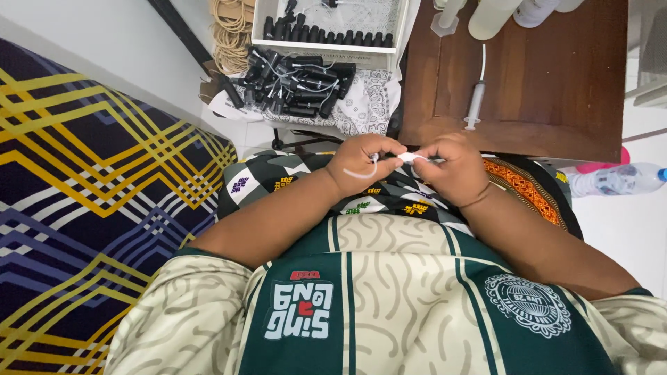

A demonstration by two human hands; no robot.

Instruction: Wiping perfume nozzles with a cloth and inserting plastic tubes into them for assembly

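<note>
Both hands pinched shut over the lap: left hand (365,161) and right hand (450,167) share a thin white tube (406,158) (syringe (476,104) lies near the brown surface's (556,83) front edge).

Both hands, the left hand (361,163) and right hand (448,167), meet over the lap, hemmed at 12 o'clock by the edge of a brown wooden table (549,83), where a syringe (476,104) lies near the rim. At 11 o'clock a heap of black pump caps (295,83) and a white tray (326,24) crowd the floor. At 9 o'clock the patterned mattress (90,201) lies open; at 3 o'clock a plastic bottle (618,179) rests on bare white floor (625,229).
</note>
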